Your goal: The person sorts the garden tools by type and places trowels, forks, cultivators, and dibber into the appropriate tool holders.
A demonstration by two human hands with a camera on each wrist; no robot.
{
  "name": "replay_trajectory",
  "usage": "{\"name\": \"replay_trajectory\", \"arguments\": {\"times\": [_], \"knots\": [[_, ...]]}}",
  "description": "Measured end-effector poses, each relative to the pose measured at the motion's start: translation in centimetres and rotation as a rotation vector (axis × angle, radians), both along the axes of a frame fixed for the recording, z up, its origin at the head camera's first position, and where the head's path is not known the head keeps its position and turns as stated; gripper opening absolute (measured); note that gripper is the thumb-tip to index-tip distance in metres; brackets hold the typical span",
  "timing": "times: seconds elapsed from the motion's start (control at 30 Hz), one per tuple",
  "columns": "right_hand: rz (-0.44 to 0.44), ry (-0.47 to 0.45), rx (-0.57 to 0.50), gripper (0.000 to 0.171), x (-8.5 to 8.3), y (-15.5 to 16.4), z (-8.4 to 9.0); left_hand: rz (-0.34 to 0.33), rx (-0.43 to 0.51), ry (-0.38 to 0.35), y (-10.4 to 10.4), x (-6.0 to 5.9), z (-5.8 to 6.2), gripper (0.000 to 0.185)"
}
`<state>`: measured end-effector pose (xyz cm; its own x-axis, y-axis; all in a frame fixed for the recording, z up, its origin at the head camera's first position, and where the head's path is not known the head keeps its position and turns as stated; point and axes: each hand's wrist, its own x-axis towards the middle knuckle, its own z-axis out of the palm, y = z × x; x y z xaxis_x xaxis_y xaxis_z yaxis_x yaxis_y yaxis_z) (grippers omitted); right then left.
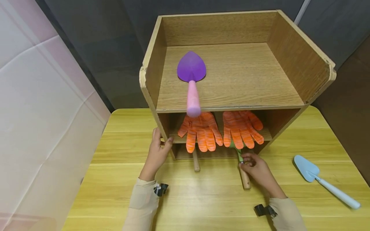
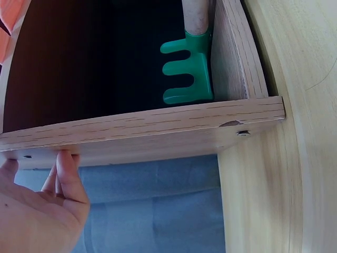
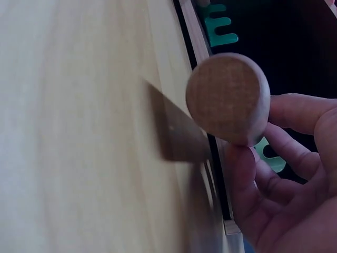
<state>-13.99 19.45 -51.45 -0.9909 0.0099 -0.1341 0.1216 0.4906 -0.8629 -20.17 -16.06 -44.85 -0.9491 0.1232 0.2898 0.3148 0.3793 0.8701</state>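
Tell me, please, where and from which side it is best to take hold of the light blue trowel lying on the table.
Grip the light blue trowel by its long straight handle, coming from above. It lies flat on the yellow table, right of the wooden shelf, with open space around it. The blade is broad and pointed, probably harder to hold.

Trowel (image 1: 191,72) on shelf (image 1: 231,96), gloves (image 1: 221,130) underneath.
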Motion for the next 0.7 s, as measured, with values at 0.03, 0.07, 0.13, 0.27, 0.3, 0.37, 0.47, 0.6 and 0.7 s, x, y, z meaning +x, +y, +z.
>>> {"name": "replay_trajectory", "arguments": {"times": [0.03,0.07,0.13,0.27,0.3,0.37,0.47,0.6,0.7], "knots": [[-0.004,-0.002,0.001,0.039,-0.08,-0.02,-0.04,-0.001,-0.001,0.001,0.01,-0.02,-0.02,0.044],[-0.009,-0.006,-0.002,0.039,-0.14,-0.04,-0.08,-0.002,-0.001,0.003,0.03,-0.03,-0.01,0.043],[-0.016,-0.017,-0.01,0.04,-0.25,-0.07,-0.2,-0.002,-0.003,0.004,0.03,-0.06,-0.07,0.043],[-0.021,-0.03,-0.017,0.04,-0.38,-0.16,-0.4,-0.001,-0.01,0.001,0.08,0.01,0.0,0.042],[-0.022,-0.031,-0.018,0.04,-0.41,-0.19,-0.44,0.0,-0.013,0.0,0.07,0.01,-0.02,0.043],[-0.025,-0.028,-0.01,0.04,-0.48,-0.26,-0.49,0.0,-0.016,0.001,0.07,0.02,-0.02,0.043],[-0.033,-0.025,-0.005,0.038,-0.59,-0.4,-0.48,0.003,-0.02,0.004,0.06,0.03,-0.04,0.043],[-0.041,-0.028,-0.001,0.039,-0.72,-0.56,-0.31,0.003,-0.015,0.008,0.04,0.05,-0.04,0.044],[-0.044,-0.034,0.009,0.04,-0.79,-0.67,-0.1,0.002,-0.015,0.011,0.05,0.07,-0.01,0.045]]}}
